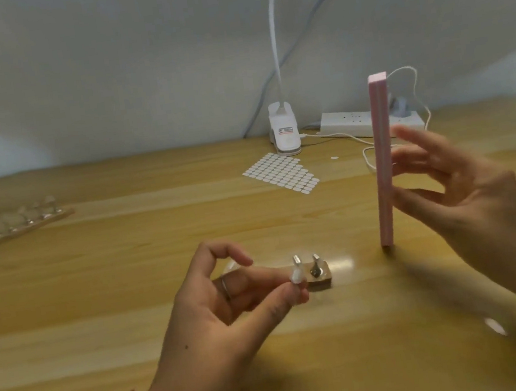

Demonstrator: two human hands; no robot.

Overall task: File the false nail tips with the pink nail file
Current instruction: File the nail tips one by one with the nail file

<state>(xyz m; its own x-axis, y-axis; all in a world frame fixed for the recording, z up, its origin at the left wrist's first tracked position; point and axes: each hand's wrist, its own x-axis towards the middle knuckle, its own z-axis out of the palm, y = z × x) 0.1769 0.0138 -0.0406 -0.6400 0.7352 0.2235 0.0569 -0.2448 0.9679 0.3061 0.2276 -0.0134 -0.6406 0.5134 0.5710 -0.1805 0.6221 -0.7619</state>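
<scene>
The pink nail file (383, 162) stands upright with its lower end on the wooden table (129, 277), narrow edge toward me. My right hand (467, 197) is to its right; the blurred, fairly straight fingertips and thumb touch the file's right face, and I see none wrapping round it. My left hand (232, 307) pinches a white false nail tip (295, 278) between thumb and a finger. The tip sits at a small wooden base (322, 280) carrying two metal holders.
A wooden strip with several nail holders (27, 219) lies far left. A sheet of white adhesive dots (281, 172), a clip lamp base (286, 132), a power strip (355, 121) and a white cable sit at the back. A loose white tip (495, 326) lies front right.
</scene>
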